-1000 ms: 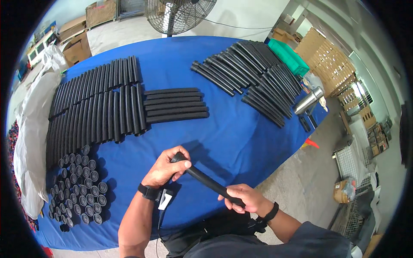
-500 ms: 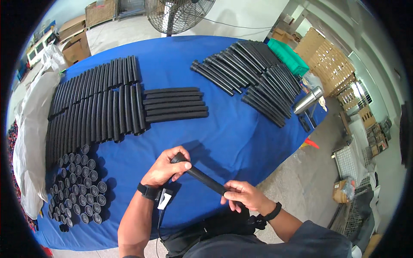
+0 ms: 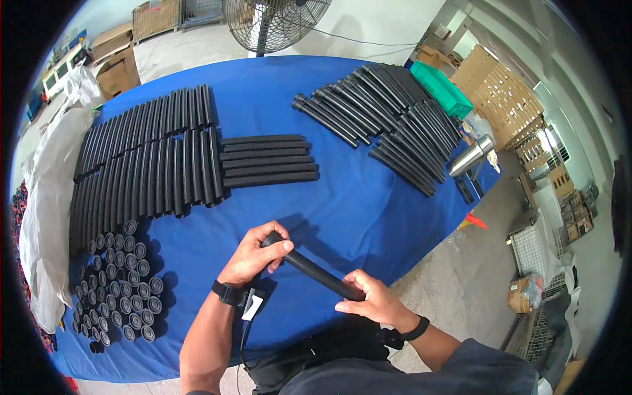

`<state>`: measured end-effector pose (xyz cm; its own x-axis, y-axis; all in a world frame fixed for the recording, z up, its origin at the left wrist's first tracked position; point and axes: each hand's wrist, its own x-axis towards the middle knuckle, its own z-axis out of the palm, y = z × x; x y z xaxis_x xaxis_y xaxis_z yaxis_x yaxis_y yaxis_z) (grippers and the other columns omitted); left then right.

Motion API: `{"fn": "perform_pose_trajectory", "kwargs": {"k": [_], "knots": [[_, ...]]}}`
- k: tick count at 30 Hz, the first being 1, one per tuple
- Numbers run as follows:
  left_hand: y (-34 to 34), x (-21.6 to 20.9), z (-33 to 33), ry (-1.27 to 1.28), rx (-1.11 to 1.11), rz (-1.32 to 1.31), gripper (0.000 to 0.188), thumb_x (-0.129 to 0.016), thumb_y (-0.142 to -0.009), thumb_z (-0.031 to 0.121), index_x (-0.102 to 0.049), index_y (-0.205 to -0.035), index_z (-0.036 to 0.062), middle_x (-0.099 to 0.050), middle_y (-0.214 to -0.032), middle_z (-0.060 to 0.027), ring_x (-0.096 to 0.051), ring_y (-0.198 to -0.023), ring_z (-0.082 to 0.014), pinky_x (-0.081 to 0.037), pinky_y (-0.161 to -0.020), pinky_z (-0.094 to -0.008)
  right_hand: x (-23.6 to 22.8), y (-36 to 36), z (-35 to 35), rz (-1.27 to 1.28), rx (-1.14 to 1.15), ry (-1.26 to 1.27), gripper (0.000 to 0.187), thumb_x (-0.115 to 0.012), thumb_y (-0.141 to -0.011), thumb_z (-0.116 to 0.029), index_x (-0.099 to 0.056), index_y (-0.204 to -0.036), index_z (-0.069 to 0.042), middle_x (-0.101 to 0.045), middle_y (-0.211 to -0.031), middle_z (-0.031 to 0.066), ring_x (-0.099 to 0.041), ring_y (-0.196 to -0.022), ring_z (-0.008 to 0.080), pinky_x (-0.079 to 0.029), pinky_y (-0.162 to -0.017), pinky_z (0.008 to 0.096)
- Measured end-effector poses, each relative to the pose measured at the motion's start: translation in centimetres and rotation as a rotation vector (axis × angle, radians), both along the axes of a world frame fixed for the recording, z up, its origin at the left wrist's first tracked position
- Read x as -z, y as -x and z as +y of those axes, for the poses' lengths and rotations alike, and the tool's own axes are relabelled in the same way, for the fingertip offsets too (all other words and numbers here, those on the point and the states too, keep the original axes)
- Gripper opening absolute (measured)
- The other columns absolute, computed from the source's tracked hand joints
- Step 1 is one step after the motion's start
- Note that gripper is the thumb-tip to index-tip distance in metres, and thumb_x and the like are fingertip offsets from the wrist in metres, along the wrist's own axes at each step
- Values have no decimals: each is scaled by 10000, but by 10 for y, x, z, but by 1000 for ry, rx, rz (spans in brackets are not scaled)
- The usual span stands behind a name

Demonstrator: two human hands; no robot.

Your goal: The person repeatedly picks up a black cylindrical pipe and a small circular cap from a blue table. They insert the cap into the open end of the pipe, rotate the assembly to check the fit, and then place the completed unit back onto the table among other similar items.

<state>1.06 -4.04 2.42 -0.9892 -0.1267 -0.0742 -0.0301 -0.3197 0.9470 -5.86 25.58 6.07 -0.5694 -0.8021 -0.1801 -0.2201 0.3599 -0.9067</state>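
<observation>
A black tube [image 3: 318, 272] with a wider end cap slants between my two hands above the blue-covered table. My left hand [image 3: 255, 255] is closed round its capped upper end, thumb on top. The lower end lies in the fingers of my right hand [image 3: 375, 299], which cover that end. To the left of my left hand stands a cluster of round black caps [image 3: 125, 288] with ringed faces. Beyond them lie rows of black tubes [image 3: 148, 172], and beside these a few matte black tubes [image 3: 268, 158] lie crosswise.
More black tubes with capped ends [image 3: 342, 105] are laid at the far right, next to a green bin [image 3: 441, 89] and a silver flask [image 3: 471, 156]. White plastic sheeting [image 3: 49, 217] hangs along the left edge. A fan [image 3: 273, 23] stands behind the blue tablecloth [image 3: 253, 79].
My right hand has turned and shifted slightly right along the tube's lower end, its thumb now lower. My left hand stays nearly in place on the capped end.
</observation>
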Motion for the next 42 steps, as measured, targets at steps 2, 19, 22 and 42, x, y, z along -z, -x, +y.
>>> {"fn": "perform_pose_trajectory", "kwargs": {"k": [2, 19, 22, 42], "knots": [[1, 0, 4, 99, -64, 17, 212, -744, -949, 219, -630, -944, 40, -583, -734, -16, -537, -551, -76, -437, -475, -232, -17, 2, 0, -241, 24, -170, 432, -760, -953, -300, -567, -1198, -2, -632, -865, 17, -538, -617, 56, -446, -551, 223], [5, 17, -2, 109, -197, -75, 315, -685, -1009, 276, -642, -786, 57, -578, -652, 16, -517, -520, -55, -416, -456, -228, 0, -7, -12, 432, 15, -139, 484, -826, -895, -271, -602, -1215, 16, -725, -995, 112, -708, -822, 223, -557, -747, 364], [8, 15, 1, 73, -216, -36, 322, -681, -1011, 278, -637, -782, 55, -579, -650, 11, -506, -502, -58, -415, -449, -233, 6, -4, -6, 227, 25, -181, 473, -815, -902, -279, -594, -1201, 14, -729, -1007, 142, -717, -852, 213, -558, -745, 367], [7, 14, -2, 50, -250, -47, 307, -666, -1019, 254, -632, -788, 54, -592, -657, -4, -534, -504, -65, -427, -434, -225, 13, -7, -7, 445, 7, -86, 449, -792, -921, -279, -601, -1196, 21, -682, -839, 107, -676, -711, 211, -534, -652, 324]]}}
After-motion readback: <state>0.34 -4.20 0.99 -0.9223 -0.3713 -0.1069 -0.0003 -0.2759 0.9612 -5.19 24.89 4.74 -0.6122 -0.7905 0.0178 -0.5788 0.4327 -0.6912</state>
